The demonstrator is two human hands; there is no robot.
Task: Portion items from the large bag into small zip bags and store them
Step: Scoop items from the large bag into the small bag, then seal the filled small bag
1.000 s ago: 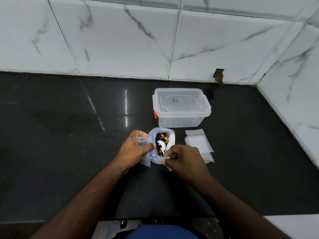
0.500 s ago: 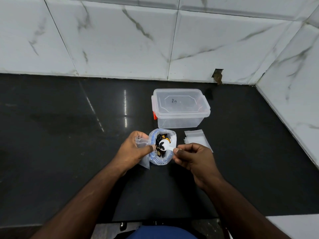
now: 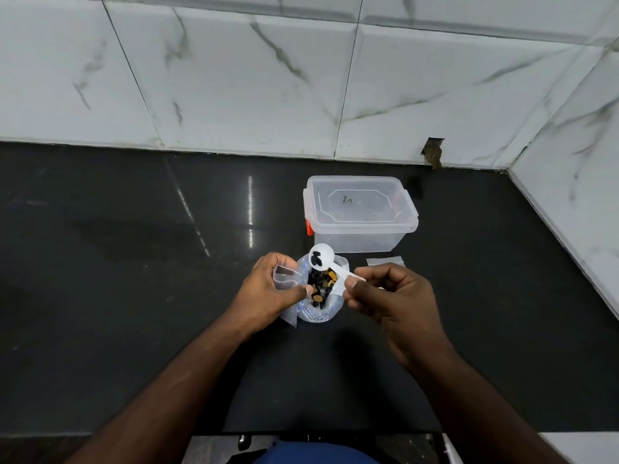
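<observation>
The large clear bag (image 3: pixel 318 311) stands open on the black counter, full of dark and orange pieces (image 3: pixel 321 285). My left hand (image 3: pixel 268 296) grips a small clear zip bag (image 3: pixel 284 277) just left of the large bag's mouth. My right hand (image 3: pixel 388 296) pinches the handle of a white plastic scoop (image 3: pixel 322 258). The scoop's bowl is raised above the large bag and carries a few dark pieces.
A clear lidded plastic box (image 3: pixel 358 214) with red clips stands behind the bag. A stack of empty small zip bags (image 3: pixel 385 261) lies to the right, mostly hidden by my right hand. Marble walls close off the back and right of the black counter (image 3: pixel 134 279).
My right hand has drawn back to the right and lifted the scoop out of the large bag with a few pieces in it. My left hand has kept its hold on the small bag.
</observation>
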